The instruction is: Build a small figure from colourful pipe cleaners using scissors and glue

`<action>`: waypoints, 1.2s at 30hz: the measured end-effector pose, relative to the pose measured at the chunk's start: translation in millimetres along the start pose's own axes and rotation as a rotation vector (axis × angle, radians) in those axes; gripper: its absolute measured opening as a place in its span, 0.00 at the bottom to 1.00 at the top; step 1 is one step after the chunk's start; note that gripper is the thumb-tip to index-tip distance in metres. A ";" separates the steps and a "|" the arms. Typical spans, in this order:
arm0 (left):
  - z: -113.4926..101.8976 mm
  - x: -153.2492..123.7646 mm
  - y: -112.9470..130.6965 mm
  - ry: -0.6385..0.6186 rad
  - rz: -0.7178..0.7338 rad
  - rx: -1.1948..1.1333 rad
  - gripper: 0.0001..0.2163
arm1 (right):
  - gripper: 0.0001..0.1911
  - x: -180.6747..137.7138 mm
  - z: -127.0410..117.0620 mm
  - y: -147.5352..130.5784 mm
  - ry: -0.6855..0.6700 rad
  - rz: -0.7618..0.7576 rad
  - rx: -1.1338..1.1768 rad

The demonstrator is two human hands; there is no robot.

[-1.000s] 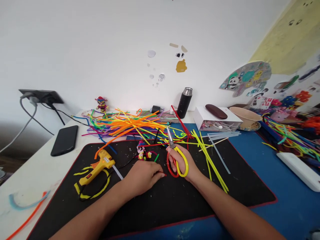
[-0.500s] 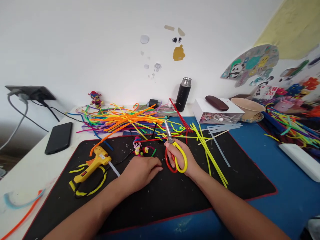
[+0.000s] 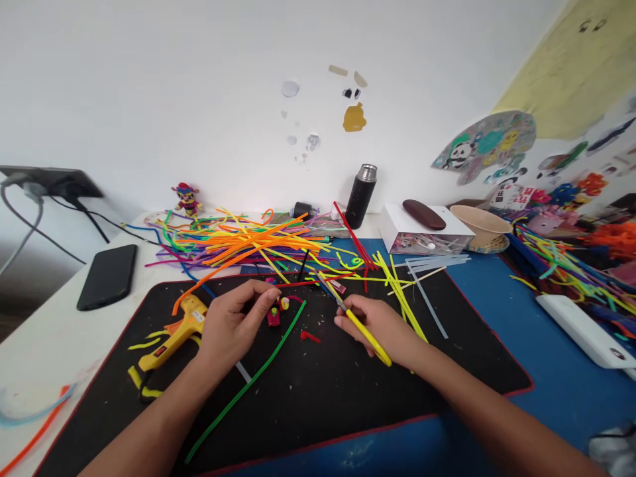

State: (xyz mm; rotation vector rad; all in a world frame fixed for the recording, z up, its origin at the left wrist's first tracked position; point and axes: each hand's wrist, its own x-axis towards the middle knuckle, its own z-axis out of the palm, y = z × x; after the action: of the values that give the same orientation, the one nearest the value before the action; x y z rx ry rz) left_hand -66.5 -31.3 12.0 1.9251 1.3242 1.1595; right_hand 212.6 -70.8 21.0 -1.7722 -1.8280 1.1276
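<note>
My left hand [image 3: 241, 318] pinches a small pipe-cleaner doll [image 3: 273, 318] between thumb and fingers; the doll's upper part is partly hidden behind the fingertips. A long green pipe cleaner [image 3: 263, 371] runs from beside the doll's raised arm down across the black mat. In my right hand [image 3: 375, 324] is a pair of scissors [image 3: 365, 331] with yellow handle loops seen edge-on, its blades aimed away to the upper left. A short red pipe-cleaner piece [image 3: 311, 337] lies on the mat between the hands.
A yellow glue gun [image 3: 173, 338] lies left of my left hand. Many coloured pipe cleaners [image 3: 238, 242] are heaped behind the mat [image 3: 348, 397]. A black flask [image 3: 361, 197], a white box [image 3: 427, 235] and a finished doll [image 3: 187, 201] stand along the wall; a phone [image 3: 108, 277] lies left.
My left hand has lifted and now pinches the doll. The long green pipe cleaner and short red piece have come into view. The scissors have turned edge-on and moved lower right.
</note>
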 end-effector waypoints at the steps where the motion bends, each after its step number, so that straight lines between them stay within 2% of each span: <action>1: 0.1 -0.3 -0.2 -0.003 0.021 0.012 0.15 | 0.12 -2.2 -2.6 -1.4 -0.010 -0.018 -0.148; 4: 0.2 -0.4 -0.7 -0.009 0.072 0.034 0.14 | 0.14 -5.2 -7.6 -8.2 -0.076 -0.007 -0.490; 6: -1.1 0.1 -1.3 0.000 0.070 0.037 0.14 | 0.18 -4.2 -9.3 -13.3 -0.126 0.033 -0.585; 15: -14.0 4.5 -4.5 0.167 -0.020 0.035 0.16 | 0.23 11.3 -15.7 -24.9 -0.150 0.025 -0.750; 22: -14.3 7.5 -9.2 0.161 -0.046 0.028 0.15 | 0.23 17.5 -16.3 -29.0 -0.208 -0.058 -0.848; 27: -16.3 11.7 -8.9 0.158 -0.072 0.041 0.16 | 0.19 18.0 -22.7 -32.2 -0.276 -0.086 -0.879; 29: -15.6 14.6 -12.3 0.124 -0.092 0.055 0.16 | 0.18 18.2 -27.1 -35.2 -0.308 -0.079 -0.867; 32: -10.2 18.5 -23.1 -0.002 -0.095 0.129 0.14 | 0.14 20.0 -30.7 -39.3 -0.325 -0.093 -0.809; 36: -0.5 20.0 -38.9 -0.132 0.000 0.329 0.11 | 0.11 29.3 -24.8 -44.0 -0.256 -0.142 -0.718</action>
State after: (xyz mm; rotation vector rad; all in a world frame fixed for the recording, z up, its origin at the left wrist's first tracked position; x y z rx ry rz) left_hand -82.2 2.1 -11.6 2.1878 1.5151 0.8368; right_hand 196.8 -31.1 60.9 -1.8499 -2.7127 0.7049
